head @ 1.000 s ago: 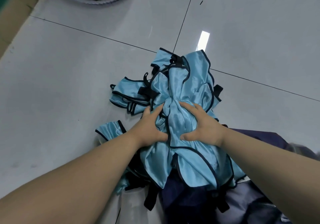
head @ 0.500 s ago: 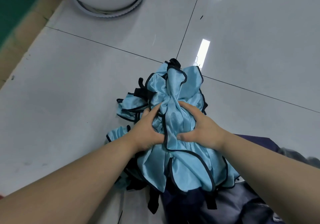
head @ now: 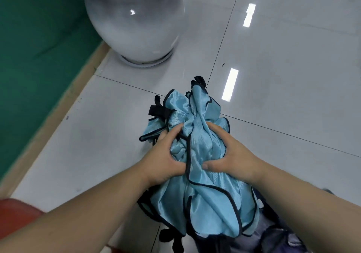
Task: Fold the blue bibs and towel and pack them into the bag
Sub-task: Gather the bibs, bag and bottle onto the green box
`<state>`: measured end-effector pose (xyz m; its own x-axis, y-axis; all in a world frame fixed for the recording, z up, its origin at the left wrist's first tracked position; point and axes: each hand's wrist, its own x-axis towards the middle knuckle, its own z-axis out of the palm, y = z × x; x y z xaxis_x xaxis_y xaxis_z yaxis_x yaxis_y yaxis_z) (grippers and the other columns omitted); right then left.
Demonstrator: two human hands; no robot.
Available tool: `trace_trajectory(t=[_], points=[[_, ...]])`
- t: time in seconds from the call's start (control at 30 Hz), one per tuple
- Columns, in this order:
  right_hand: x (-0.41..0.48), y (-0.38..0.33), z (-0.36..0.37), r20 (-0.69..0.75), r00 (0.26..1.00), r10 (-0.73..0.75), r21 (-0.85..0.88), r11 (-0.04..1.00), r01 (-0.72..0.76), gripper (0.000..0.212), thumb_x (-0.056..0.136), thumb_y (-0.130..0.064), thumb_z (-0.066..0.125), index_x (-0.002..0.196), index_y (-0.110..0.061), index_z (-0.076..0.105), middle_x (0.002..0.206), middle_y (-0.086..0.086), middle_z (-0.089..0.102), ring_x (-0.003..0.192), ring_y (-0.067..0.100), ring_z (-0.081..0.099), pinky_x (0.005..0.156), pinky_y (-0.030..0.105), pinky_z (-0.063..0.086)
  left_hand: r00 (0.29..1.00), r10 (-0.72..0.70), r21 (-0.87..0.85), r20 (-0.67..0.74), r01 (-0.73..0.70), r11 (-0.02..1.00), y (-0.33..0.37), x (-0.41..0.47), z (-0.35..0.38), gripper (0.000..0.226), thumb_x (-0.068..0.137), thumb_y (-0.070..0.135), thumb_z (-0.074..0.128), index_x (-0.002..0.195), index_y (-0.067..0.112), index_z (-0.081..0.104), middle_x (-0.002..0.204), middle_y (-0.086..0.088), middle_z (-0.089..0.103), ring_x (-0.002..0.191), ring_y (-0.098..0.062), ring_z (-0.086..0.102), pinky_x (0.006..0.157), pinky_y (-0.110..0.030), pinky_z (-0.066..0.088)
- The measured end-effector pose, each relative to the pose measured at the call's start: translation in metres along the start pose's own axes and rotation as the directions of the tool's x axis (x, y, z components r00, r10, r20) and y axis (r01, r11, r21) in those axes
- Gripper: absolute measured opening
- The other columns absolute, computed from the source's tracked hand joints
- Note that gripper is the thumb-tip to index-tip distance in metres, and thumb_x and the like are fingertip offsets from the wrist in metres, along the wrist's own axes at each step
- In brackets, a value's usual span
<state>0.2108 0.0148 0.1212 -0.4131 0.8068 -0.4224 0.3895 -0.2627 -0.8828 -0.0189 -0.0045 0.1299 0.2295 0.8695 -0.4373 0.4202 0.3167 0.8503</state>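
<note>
the bundle of shiny light-blue bibs with black trim (head: 205,200) is bunched tighter than a second ago, its loose ends drawn in off the glossy white tiled floor (head: 283,80). the left hand (head: 166,158) and right hand (head: 234,158) both clench it from either side, over the dark navy fabric bag (head: 273,239). nothing looks folded yet, so this reads as gathering. a white glazed pot (head: 134,22) stands well beyond.

Readable text: none anywhere in view.
Blue bibs (head: 207,198): plain shiny cloth with dark trim; no number, logo or print can be read.
Bag (head: 273,240): dark cloth, only partly seen; no brand or tag can be read.
White pot (head: 136,22): plain glaze, no mark.
Floor (head: 293,80): pale tiles, no writing.
</note>
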Motion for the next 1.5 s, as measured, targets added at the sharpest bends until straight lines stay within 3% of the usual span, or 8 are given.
trace_trajectory(t=[0.33, 0.5, 0.77, 0.87, 0.97, 1.13, 1.4, 1.5], points=[[-0.09, -0.183, 0.007, 0.047, 0.996, -0.071, 0.037, 0.997, 0.07, 0.107, 0.056, -0.038, 0.093, 0.143, -0.057, 0.035, 0.131, -0.026, 0.058, 0.119, 0.005, 0.061, 0.107, 0.039, 0.047, 0.99, 0.052, -0.014, -0.131, -0.054, 0.998, 0.141, -0.142, -0.077, 0.103, 0.057, 0.041, 0.091, 0.129, 0.075, 0.028, 0.15, 0.025, 0.03, 0.131, 0.004, 0.045, 0.112, -0.032, 0.041], [-0.132, -0.282, 0.037, 0.125, 0.986, -0.11, 0.047, 0.993, 0.105, 0.107, 0.057, -0.036, 0.094, 0.144, -0.054, 0.035, 0.133, -0.013, 0.061, 0.118, 0.013, 0.064, 0.106, 0.045, 0.047, 0.972, 0.031, -0.077, -0.231, -0.05, 0.996, 0.199, -0.239, -0.125, 0.097, 0.05, 0.05, 0.091, 0.104, 0.091, 0.021, 0.147, 0.025, 0.037, 0.127, 0.014, 0.044, 0.102, -0.011, 0.039], [-0.188, -0.432, 0.131, 0.303, 0.936, -0.18, -0.014, 0.981, 0.193, 0.104, 0.061, -0.029, 0.093, 0.144, -0.053, 0.034, 0.131, -0.016, 0.062, 0.118, 0.01, 0.063, 0.106, 0.041, 0.047, 0.898, 0.009, -0.124, -0.441, -0.07, 0.99, 0.236, -0.406, -0.209, 0.098, 0.06, 0.038, 0.095, 0.115, 0.078, 0.024, 0.146, 0.022, 0.042, 0.125, 0.013, 0.046, 0.09, 0.003, 0.036], [-0.208, -0.479, 0.18, 0.371, 0.902, -0.219, -0.006, 0.971, 0.238, 0.101, 0.066, -0.016, 0.091, 0.145, -0.047, 0.036, 0.129, -0.014, 0.064, 0.117, 0.011, 0.064, 0.106, 0.042, 0.048, 0.843, -0.017, -0.128, -0.538, -0.062, 0.99, 0.239, -0.474, -0.236, 0.1, 0.052, 0.047, 0.093, 0.111, 0.086, 0.022, 0.146, 0.019, 0.047, 0.127, 0.005, 0.05, 0.109, -0.019, 0.039], [-0.23, -0.519, 0.231, 0.436, 0.863, -0.254, -0.03, 0.955, 0.296, 0.099, 0.065, -0.021, 0.091, 0.143, -0.049, 0.037, 0.129, -0.016, 0.064, 0.117, 0.01, 0.064, 0.106, 0.043, 0.048, 0.793, -0.043, -0.151, -0.607, -0.063, 0.987, 0.235, -0.541, -0.258, 0.099, 0.05, 0.047, 0.089, 0.11, 0.089, 0.022, 0.146, 0.015, 0.049, 0.129, -0.001, 0.051, 0.113, -0.031, 0.04], [-0.266, -0.566, 0.33, 0.552, 0.785, -0.282, -0.023, 0.936, 0.352, 0.097, 0.062, -0.025, 0.09, 0.14, -0.053, 0.039, 0.13, -0.013, 0.064, 0.116, 0.013, 0.065, 0.106, 0.045, 0.048, 0.69, -0.089, -0.168, -0.718, -0.047, 0.985, 0.209, -0.65, -0.285, 0.098, 0.047, 0.054, 0.089, 0.111, 0.089, 0.023, 0.144, 0.017, 0.05, 0.129, -0.003, 0.052, 0.113, -0.036, 0.041], [-0.304, -0.6, 0.491, 0.706, 0.656, -0.268, -0.027, 0.915, 0.403, 0.092, 0.071, -0.012, 0.086, 0.142, -0.047, 0.04, 0.118, -0.005, 0.071, 0.105, 0.02, 0.07, 0.1, 0.047, 0.052, 0.515, -0.166, -0.207, -0.841, -0.022, 0.978, 0.139, -0.792, -0.317, 0.098, 0.049, 0.057, 0.089, 0.11, 0.089, 0.019, 0.148, 0.024, 0.042, 0.131, -0.002, 0.049, 0.111, -0.036, 0.043], [-0.301, -0.607, 0.545, 0.732, 0.618, -0.286, -0.015, 0.901, 0.434, 0.089, 0.075, -0.007, 0.084, 0.142, -0.045, 0.041, 0.119, -0.006, 0.071, 0.106, 0.02, 0.07, 0.101, 0.045, 0.052, 0.451, -0.178, -0.234, -0.875, -0.072, 0.97, 0.102, -0.819, -0.332, 0.105, 0.048, 0.059, 0.09, 0.126, 0.079, 0.025, 0.147, 0.024, 0.045, 0.13, -0.004, 0.051, 0.11, -0.038, 0.044]])
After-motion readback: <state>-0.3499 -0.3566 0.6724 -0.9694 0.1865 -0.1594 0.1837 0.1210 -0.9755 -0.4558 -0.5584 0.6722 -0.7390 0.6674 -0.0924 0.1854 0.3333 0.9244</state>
